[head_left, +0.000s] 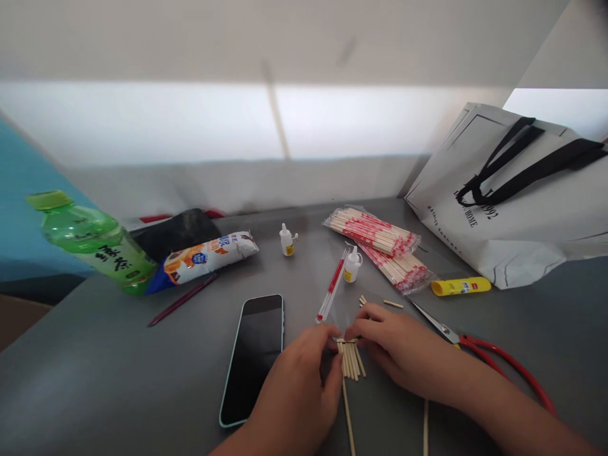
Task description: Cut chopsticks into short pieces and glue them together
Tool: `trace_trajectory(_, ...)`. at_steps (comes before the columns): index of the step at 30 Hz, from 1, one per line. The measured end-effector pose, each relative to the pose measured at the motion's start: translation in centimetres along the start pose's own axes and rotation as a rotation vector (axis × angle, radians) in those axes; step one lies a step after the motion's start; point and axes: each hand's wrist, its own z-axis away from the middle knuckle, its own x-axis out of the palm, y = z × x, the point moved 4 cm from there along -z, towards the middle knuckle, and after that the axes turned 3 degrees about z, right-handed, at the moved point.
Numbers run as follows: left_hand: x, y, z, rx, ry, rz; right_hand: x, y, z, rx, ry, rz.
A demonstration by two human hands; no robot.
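A small row of cut wooden sticks (350, 362) lies side by side on the grey table, their lower ends fanning slightly, with a short stick across the top. My left hand (304, 373) grips the row from its left side, thumb and fingers curled at the edge. From the right, my right hand (399, 348) pinches the upper end near the crosspiece, fingers bent. The fingertips partly hide the top of the row. One long stick (348, 418) runs down from the row's lower left, and another stick (426, 427) lies under my right forearm.
A phone (254, 354) lies left of my hands; red-handled scissors (479, 348) lie at the right. Beyond are glue bottles (352, 266) (287, 242), packaged chopsticks (373, 231) and a yellow glue tube (460, 286). A green drink bottle (99, 244), snack packet (206, 258) and white bag (513, 190) flank them.
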Motion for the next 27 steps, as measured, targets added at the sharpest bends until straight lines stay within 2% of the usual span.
trace_trajectory(17, -0.15, -0.14, 0.13, 0.041, 0.041, -0.039, -0.24, -0.15, 0.02, -0.028, 0.013, 0.001)
trace_trajectory(27, -0.08, 0.06, 0.00, 0.031, 0.009, -0.021, -0.10, -0.03, 0.11, -0.043, 0.000, -0.046)
